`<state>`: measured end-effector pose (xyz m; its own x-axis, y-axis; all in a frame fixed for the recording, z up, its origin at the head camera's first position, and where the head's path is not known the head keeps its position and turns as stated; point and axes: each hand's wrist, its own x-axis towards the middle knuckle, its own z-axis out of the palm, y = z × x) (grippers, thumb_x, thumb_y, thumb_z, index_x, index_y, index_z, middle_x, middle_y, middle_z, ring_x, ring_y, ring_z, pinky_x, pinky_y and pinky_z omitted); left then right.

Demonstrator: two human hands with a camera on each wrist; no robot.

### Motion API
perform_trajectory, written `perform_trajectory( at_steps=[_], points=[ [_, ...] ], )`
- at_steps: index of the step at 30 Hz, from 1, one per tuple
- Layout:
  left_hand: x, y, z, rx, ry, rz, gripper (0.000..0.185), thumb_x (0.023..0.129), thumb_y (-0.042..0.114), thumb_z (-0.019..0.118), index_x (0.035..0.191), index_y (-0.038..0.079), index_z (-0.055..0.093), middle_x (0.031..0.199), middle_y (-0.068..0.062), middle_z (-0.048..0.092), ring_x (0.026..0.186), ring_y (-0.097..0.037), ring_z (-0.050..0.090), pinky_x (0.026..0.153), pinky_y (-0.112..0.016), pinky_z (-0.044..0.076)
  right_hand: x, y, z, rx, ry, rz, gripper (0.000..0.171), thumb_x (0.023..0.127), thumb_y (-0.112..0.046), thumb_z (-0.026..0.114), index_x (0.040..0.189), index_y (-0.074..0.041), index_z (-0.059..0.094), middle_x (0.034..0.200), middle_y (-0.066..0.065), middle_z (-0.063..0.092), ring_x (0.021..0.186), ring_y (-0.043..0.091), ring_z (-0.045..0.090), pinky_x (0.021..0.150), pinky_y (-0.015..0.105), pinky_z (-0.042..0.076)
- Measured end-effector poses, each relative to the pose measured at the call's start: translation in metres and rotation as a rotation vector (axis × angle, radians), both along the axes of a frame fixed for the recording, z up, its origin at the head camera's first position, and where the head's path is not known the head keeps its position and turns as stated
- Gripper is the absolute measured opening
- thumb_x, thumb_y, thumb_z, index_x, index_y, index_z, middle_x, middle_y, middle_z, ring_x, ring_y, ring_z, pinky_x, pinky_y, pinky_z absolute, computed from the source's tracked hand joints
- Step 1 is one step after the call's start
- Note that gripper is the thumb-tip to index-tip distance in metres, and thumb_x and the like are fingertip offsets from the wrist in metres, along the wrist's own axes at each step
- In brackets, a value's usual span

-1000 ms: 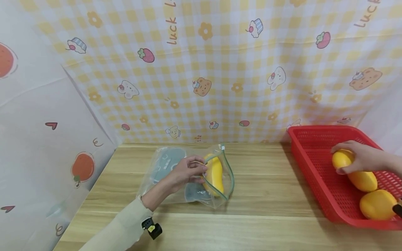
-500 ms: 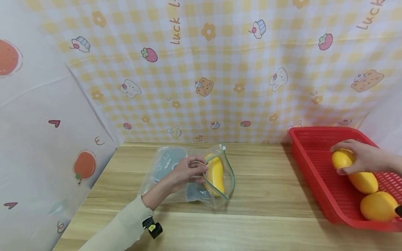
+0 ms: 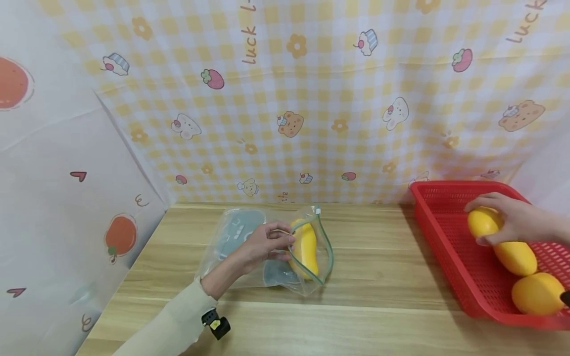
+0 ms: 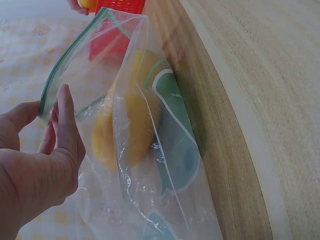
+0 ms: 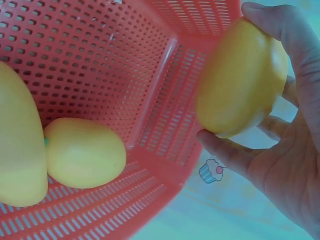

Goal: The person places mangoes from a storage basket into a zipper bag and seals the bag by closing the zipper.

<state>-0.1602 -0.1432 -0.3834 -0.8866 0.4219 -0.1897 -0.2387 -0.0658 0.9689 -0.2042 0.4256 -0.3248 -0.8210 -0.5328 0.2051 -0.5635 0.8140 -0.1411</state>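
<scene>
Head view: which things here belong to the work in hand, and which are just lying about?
In use:
- left hand pinching the clear zip bag open
- mango in the bag
- right hand gripping a mango over the red basket
- two mangoes left in the basket

Just there:
- wooden table
- checked backdrop cloth

The light is bright and soft all over. The head view bends at its edges like a fishbowl. The red basket [image 3: 438,232] drops a faint shadow on the bench [image 3: 369,277] beside it. The plastic bag [image 4: 150,150] has small shiny spots. The mango [image 5: 240,80] looks blurry up close.
</scene>
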Motion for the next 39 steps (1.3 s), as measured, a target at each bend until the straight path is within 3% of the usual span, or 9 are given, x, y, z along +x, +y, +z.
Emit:
perform_trajectory(
  at_steps=[4, 18, 31, 39],
  points=[
    [0.0, -0.001, -0.001, -0.005, 0.003, 0.007, 0.03, 0.098, 0.008, 0.069, 0.122, -0.004, 0.055, 0.102, -0.015, 0.067, 0.093, -0.026, 0.068, 0.083, -0.042, 0.061, -0.002, -0.003, 0.002, -0.019, 0.034, 0.034, 0.066, 0.05, -0.026, 0.102, 0.105, -0.016, 0.068, 0.112, 0.002, 0.06, 0.097, -0.002, 0.041, 0.071, 0.027, 0.047],
    [0.0, -0.001, -0.003, 0.007, 0.012, 0.001, 0.029, 0.098, 0.006, 0.068, 0.122, -0.005, 0.055, 0.103, -0.016, 0.067, 0.092, -0.025, 0.068, 0.081, -0.04, 0.061, 0.0, -0.01, 0.008, -0.053, 0.026, 0.051, 0.069, 0.051, -0.026, 0.103, 0.11, -0.02, 0.067, 0.114, -0.006, 0.057, 0.1, -0.006, 0.04, 0.07, 0.027, 0.048],
    [0.0, 0.0, -0.003, 0.022, 0.014, 0.004, 0.029, 0.098, 0.006, 0.068, 0.122, -0.005, 0.055, 0.104, -0.016, 0.066, 0.093, -0.025, 0.068, 0.081, -0.04, 0.061, -0.003, -0.02, 0.014, -0.098, 0.063, 0.147, 0.072, 0.05, -0.021, 0.103, 0.112, -0.021, 0.066, 0.117, -0.012, 0.054, 0.103, -0.003, 0.042, 0.075, 0.011, 0.039],
    [0.0, 0.002, -0.003, 0.017, 0.018, 0.001, 0.028, 0.098, 0.006, 0.068, 0.121, -0.005, 0.055, 0.102, -0.015, 0.066, 0.092, -0.025, 0.068, 0.081, -0.04, 0.061, 0.0, -0.029, 0.019, -0.084, 0.063, 0.148, 0.074, 0.052, -0.023, 0.102, 0.116, -0.02, 0.066, 0.123, -0.005, 0.051, 0.105, -0.003, 0.04, 0.065, 0.025, 0.046]
  ],
)
